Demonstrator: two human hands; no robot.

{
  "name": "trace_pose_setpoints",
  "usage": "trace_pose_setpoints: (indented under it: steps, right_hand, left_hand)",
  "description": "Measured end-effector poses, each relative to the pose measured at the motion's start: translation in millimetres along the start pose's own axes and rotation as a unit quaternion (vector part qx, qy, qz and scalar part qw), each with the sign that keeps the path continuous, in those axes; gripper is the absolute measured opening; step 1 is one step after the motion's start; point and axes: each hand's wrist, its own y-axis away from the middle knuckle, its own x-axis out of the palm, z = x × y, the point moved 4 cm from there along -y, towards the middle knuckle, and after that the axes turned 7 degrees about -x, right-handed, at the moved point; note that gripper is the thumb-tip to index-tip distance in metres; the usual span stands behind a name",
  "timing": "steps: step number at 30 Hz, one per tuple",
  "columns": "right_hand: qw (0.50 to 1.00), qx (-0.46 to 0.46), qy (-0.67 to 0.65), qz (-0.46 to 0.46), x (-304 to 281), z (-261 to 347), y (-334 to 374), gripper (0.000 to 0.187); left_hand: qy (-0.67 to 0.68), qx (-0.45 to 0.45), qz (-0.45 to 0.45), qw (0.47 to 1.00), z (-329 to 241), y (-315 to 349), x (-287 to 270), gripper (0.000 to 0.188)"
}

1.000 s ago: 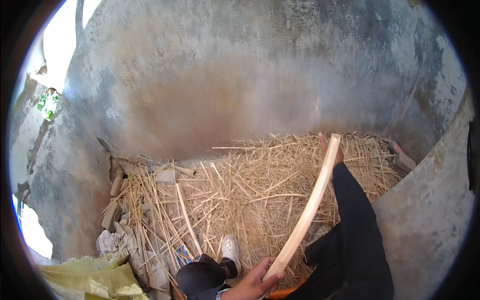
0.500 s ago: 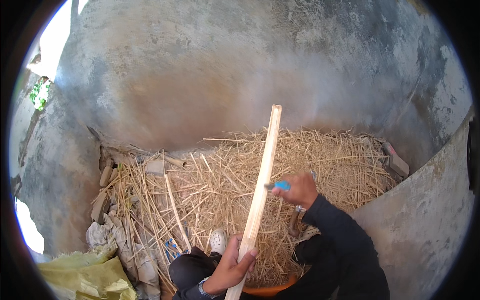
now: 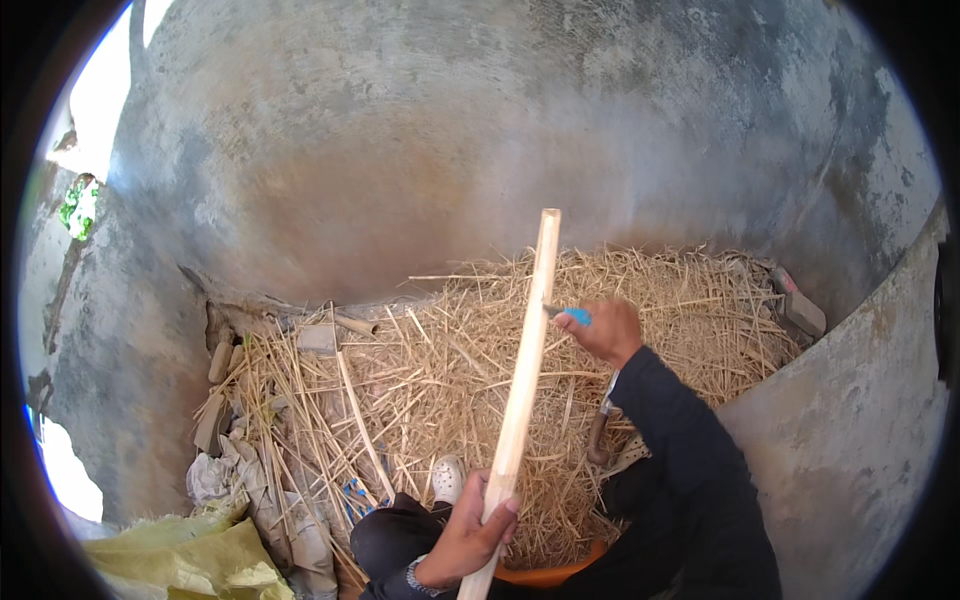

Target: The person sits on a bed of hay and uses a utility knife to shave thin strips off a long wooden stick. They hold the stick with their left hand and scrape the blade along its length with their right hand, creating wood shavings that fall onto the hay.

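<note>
A long, pale strip of split bamboo (image 3: 519,400) slants up and away from me, its far end raised in front of the wall. Low on it, my left hand (image 3: 472,530) is closed around the strip, thumb on top. My right hand (image 3: 607,328) grips a blue-handled knife (image 3: 575,317) to the right of the strip. Its dark blade reaches the bamboo's upper half and appears to touch it. Most of the handle is hidden in my fist.
Loose straw and bamboo shavings (image 3: 470,390) cover the ground. A curved wooden handle (image 3: 598,440) lies below my right forearm. Bricks (image 3: 800,310) sit at the right, a yellow-green sack (image 3: 190,560) at lower left. An orange rim (image 3: 550,576) shows near me, and a concrete wall (image 3: 450,130) stands ahead.
My right hand and the knife have slid up the strip toward its far end. My left hand stays closed low on the bamboo, and the view has shifted slightly.
</note>
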Motion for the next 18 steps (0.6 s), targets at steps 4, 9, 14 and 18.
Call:
trace_pose_setpoints:
  steps: [4, 9, 14, 18]
  right_hand:
    - [0.993, -0.089, -0.070, -0.018, 19.7, 42.3, 24.2, 0.076]
    - [0.998, -0.063, -0.024, 0.006, 4.8, 35.1, 22.0, 0.079]
    - [0.999, -0.010, -0.037, -0.021, 12.2, -11.7, 0.8, 0.081]
    - [0.997, 0.069, 0.003, -0.033, 5.3, -63.4, -16.9, 0.083]
  left_hand:
    - [0.031, 0.022, -0.026, 0.999, 2.3, 0.5, -6.2, 0.029]
    - [0.013, 0.008, -0.007, 1.000, 2.9, 1.4, 0.4, 0.029]
    - [0.018, -0.016, 0.000, 1.000, 4.4, -0.5, 1.9, 0.031]
    - [-0.032, -0.049, 0.015, 0.998, 3.3, 6.0, 15.6, 0.032]
